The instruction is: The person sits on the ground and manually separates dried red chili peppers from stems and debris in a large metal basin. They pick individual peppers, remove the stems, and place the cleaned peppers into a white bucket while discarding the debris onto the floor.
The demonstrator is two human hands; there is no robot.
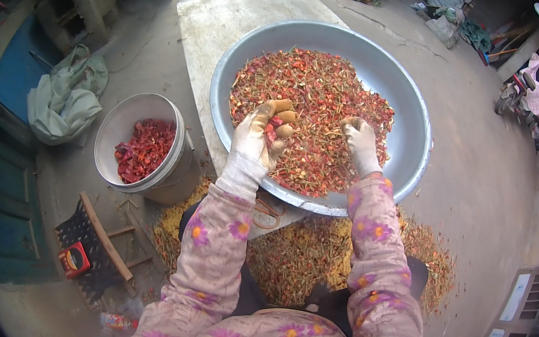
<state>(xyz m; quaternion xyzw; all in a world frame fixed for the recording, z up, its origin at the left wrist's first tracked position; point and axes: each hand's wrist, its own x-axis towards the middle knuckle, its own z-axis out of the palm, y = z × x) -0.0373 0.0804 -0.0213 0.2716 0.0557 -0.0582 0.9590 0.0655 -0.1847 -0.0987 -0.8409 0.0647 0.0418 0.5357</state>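
Note:
A wide metal basin (402, 78) holds a heap of chopped dried red chili pieces and stems (309, 85). My left hand (262, 128), in a soiled white glove, is turned palm inward over the basin's near left part, its fingers curled around several red chili pieces (272, 129). My right hand (360, 141), gloved too, reaches down to the heap at the right, fingertips bent against the bits. Whether it pinches anything is hidden. To the left, a white plastic bucket (108, 132) contains larger red chili pieces (144, 151).
Under the basin lies a pale board (207, 26). A pair of orange-handled scissors (267, 213) rests by its near edge. Stems and yellow seeds (297, 257) cover the ground below me. At left are a wooden folding stool (105, 238) with a red box (74, 260), and a pale sack (66, 99).

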